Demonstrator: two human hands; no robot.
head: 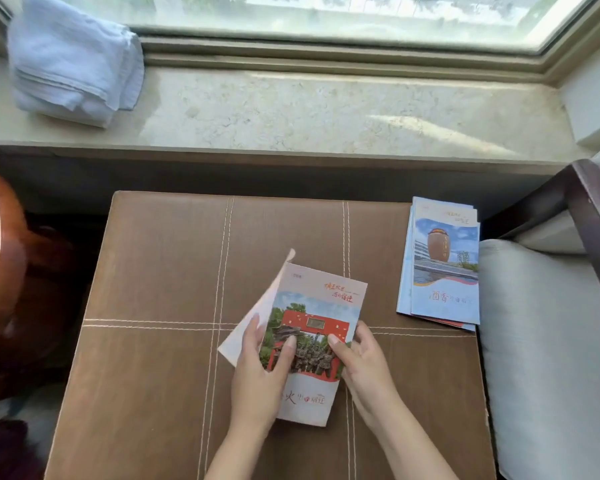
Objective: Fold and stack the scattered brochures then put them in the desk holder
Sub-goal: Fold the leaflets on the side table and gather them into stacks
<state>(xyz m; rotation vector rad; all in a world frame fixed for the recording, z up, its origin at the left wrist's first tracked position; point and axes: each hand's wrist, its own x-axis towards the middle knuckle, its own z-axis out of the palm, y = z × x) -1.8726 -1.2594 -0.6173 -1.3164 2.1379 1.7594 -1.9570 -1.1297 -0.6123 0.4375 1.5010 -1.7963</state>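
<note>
Left hand (257, 375), right hand (364, 368) each pinch 1 red brochure (317, 303) | 1 blue-topped stack (444, 268)

Held red brochure (319, 306), centre of ottoman (167, 271).
Thumbs on cover, left hand (257, 368) and right hand (364, 365) pinch its sides; blue brochure stack (444, 265) at 2 o'clock, towel (73, 60) at 11 on windowsill (326, 109).

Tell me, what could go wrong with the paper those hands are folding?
1. One flap of the red brochure sticks out to the side. It may crease crooked if the left hand and right hand press it flat like that.
2. The blue stack lies at the very corner of the brown stool, so a bump might knock it off.
</note>
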